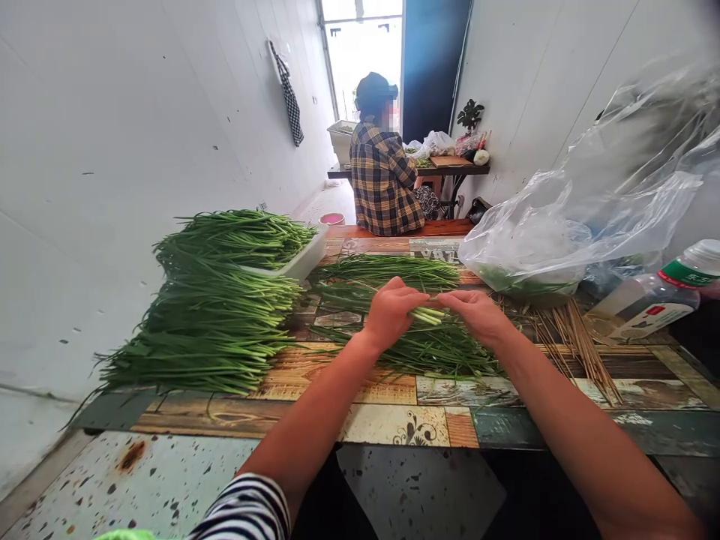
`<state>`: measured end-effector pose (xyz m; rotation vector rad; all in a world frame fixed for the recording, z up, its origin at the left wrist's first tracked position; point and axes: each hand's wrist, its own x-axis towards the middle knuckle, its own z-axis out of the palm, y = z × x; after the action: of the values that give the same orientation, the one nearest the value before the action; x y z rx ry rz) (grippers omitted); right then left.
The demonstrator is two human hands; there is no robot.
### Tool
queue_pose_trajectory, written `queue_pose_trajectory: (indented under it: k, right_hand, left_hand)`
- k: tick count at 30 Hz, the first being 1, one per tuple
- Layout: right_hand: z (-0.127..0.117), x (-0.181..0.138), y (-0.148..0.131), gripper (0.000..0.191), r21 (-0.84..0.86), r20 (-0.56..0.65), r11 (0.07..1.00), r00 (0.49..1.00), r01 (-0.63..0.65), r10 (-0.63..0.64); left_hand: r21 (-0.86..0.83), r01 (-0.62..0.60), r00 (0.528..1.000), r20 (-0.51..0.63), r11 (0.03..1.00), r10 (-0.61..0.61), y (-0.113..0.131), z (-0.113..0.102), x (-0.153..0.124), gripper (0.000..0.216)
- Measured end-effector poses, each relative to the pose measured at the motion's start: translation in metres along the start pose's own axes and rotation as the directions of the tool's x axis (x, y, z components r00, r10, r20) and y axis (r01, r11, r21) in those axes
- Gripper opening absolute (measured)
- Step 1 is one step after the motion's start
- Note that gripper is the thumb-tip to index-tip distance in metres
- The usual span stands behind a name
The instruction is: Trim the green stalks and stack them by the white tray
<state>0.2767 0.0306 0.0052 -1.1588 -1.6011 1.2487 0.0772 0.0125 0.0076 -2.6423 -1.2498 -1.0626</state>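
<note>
In the middle of the head view, my left hand (391, 313) is closed around a few garlic chives (428, 315), their pale cut ends poking out to the right and their green leaves trailing left. My right hand (475, 313) pinches the end of a thin bamboo skewer (433, 298), which runs across to my left fingers. How far it passes into the chives is hidden by my left hand. Beneath both hands lies a loose spread of chives (444, 349), with another row of chives (394, 270) just behind.
A tall heap of chives (225, 322) and a white tray (307, 259) stand left. To the right are loose skewers (582, 349), a clear plastic bag (523, 247) and a plastic bottle (646, 300). Beyond the table (360, 375), a person in a plaid shirt (379, 180) sits facing away.
</note>
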Motion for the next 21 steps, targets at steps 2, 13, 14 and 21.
queue_pose_trajectory:
  k: [2,13,14,21]
  right_hand:
    - [-0.002,0.003,0.004,0.038,0.170,-0.012,0.984,0.999,-0.051,0.053]
    - [-0.041,0.020,0.016,0.045,0.057,-0.463,0.998,0.885,-0.009,0.034]
    - [-0.043,0.019,0.015,0.045,-0.041,-0.465,0.999,0.885,-0.019,-0.002]
    - [-0.032,0.040,0.016,0.012,-0.666,-0.255,0.745,0.952,-0.044,-0.171]
  left_hand:
    - [0.099,-0.045,0.999,-0.007,0.994,0.046,0.002,0.000,-0.001,0.032]
    - [0.228,0.041,0.998,-0.048,0.973,-0.031,0.002,0.003,-0.001,0.026]
    - [0.234,0.064,0.996,-0.069,0.970,-0.049,0.000,0.004,-0.001,0.028]
    - [0.068,0.264,0.949,-0.198,0.962,-0.246,-0.005,0.006,-0.002,0.039]
